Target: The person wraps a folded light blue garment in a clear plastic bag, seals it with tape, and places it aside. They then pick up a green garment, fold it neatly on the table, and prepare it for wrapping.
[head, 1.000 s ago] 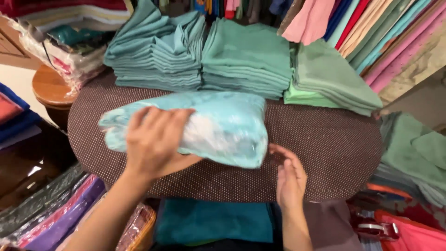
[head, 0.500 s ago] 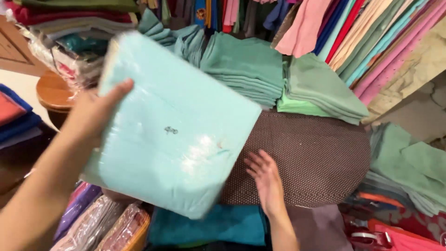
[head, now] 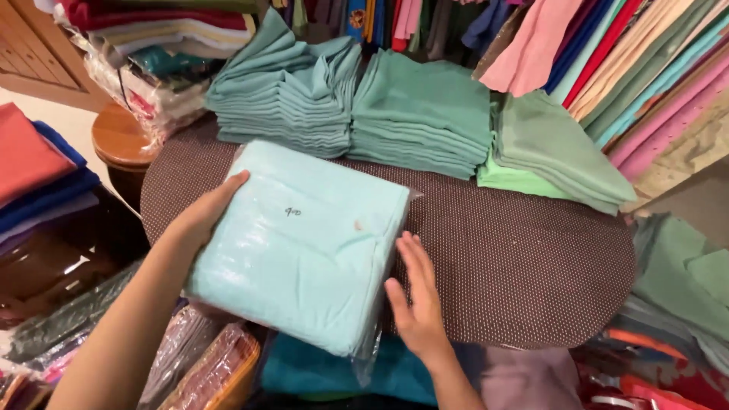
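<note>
A pale aqua folded cloth in a clear plastic bag (head: pixel 300 243) lies flat near the front left edge of a brown dotted table (head: pixel 516 258), its front part hanging past the edge. My left hand (head: pixel 203 216) grips the packet's left side, fingers over the top. My right hand (head: pixel 416 296) presses flat against the packet's right edge, fingers straight and together.
Three stacks of folded teal and green cloth (head: pixel 421 114) line the back of the table. Hanging fabrics (head: pixel 645 68) fill the right. A round wooden stool (head: pixel 121 137) and bagged cloth piles (head: pixel 45 159) crowd the left; more packets (head: pixel 213 364) sit below the front edge.
The packet, crumpled on the table a second ago, was lifted and turned by my left hand, and now lies flatter and lower. My right hand moved from the table to the packet's right edge.
</note>
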